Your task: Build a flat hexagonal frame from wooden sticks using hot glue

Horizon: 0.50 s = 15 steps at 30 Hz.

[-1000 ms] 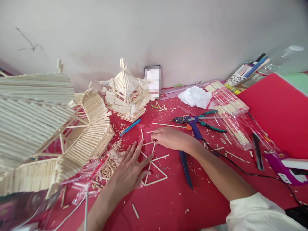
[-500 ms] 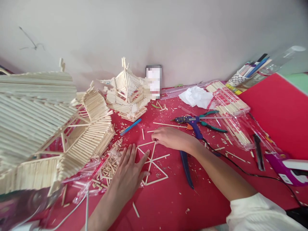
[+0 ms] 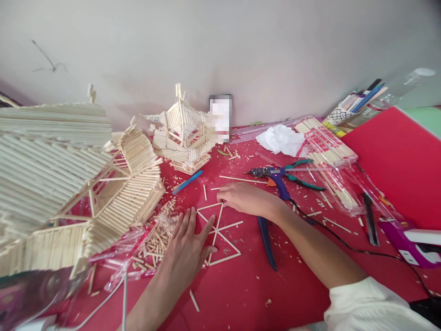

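Observation:
A flat frame of thin wooden sticks (image 3: 228,242), with spokes meeting in the middle, lies on the red tabletop. My left hand (image 3: 188,239) rests flat with fingers spread at the frame's left side; its thumb and forefinger reach over the sticks there and partly cover them. At the frame's top corner, the fingers of my right hand (image 3: 237,196) are bent and pinched on the stick ends; the fingertips are partly hidden. A loose stick (image 3: 205,192) lies just left of my right hand, and a longer stick (image 3: 243,179) lies beyond it.
A stick-built house model (image 3: 127,193) and a small pagoda model (image 3: 184,133) stand left. Cut stick pieces (image 3: 155,243) are piled beside my left hand. A glue gun (image 3: 272,174), dark blue-handled tool (image 3: 266,243), packed sticks (image 3: 327,156) and utility knife (image 3: 370,218) lie right.
Both hands stay almost where they were, and the stick frame lies still. The camera view has shifted very slightly.

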Tool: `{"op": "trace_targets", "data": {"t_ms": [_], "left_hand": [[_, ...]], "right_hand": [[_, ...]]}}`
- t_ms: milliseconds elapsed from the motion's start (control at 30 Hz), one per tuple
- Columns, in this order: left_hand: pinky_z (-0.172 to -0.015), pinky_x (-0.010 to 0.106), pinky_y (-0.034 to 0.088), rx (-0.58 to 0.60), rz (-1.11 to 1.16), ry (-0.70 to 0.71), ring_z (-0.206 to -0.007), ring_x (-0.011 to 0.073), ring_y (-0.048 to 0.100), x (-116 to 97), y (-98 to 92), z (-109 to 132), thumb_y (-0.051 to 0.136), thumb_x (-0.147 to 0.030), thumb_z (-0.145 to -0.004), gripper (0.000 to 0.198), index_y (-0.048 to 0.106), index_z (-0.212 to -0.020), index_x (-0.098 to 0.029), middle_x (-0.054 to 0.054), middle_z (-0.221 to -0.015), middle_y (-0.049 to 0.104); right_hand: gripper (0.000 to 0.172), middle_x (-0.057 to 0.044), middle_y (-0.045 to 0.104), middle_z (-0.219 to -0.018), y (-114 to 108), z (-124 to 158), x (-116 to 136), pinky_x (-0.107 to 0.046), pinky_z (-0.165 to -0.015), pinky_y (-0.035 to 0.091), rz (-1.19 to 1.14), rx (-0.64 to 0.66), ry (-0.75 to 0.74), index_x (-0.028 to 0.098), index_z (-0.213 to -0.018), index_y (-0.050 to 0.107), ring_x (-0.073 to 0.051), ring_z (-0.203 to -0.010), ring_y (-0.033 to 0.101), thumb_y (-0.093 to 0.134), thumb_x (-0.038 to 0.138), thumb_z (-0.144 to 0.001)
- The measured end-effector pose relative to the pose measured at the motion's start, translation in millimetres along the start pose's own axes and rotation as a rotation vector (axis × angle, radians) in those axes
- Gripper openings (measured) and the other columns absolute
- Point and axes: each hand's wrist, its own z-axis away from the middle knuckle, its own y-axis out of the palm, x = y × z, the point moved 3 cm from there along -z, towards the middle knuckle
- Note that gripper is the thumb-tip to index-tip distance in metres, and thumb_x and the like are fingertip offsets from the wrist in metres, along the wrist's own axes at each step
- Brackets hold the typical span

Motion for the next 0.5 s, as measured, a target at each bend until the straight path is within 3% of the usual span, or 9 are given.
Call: {"op": "trace_targets", "data": {"t_ms": [333, 500], "left_hand": [[-0.115, 0.060, 0.045, -0.030, 0.026, -0.017, -0.149, 0.0426, 0.040, 0.9, 0.7, -0.8, 0.064, -0.053, -0.095, 0.069, 0.047, -0.156, -0.027, 0.020, -0.165, 0.036], [-0.114, 0.059, 0.046, -0.016, 0.020, -0.004, -0.149, 0.0414, 0.042, 0.8, -0.6, -2.8, 0.065, -0.054, -0.094, 0.067, 0.050, -0.154, -0.026, 0.021, -0.163, 0.040]], "right_hand": [[0.009, -0.006, 0.072, -0.099, -0.4, 0.2, 0.1, -0.028, -0.075, 0.037, -0.014, -0.001, 0.000, 0.017, -0.093, 0.067, -0.020, -0.090, 0.064, 0.062, 0.012, -0.099], [0.008, -0.006, 0.072, -0.100, -1.6, -0.5, 1.1, -0.028, -0.075, 0.037, -0.012, 0.013, 0.012, 0.017, -0.093, 0.067, -0.020, -0.091, 0.064, 0.063, 0.012, -0.099]]}}
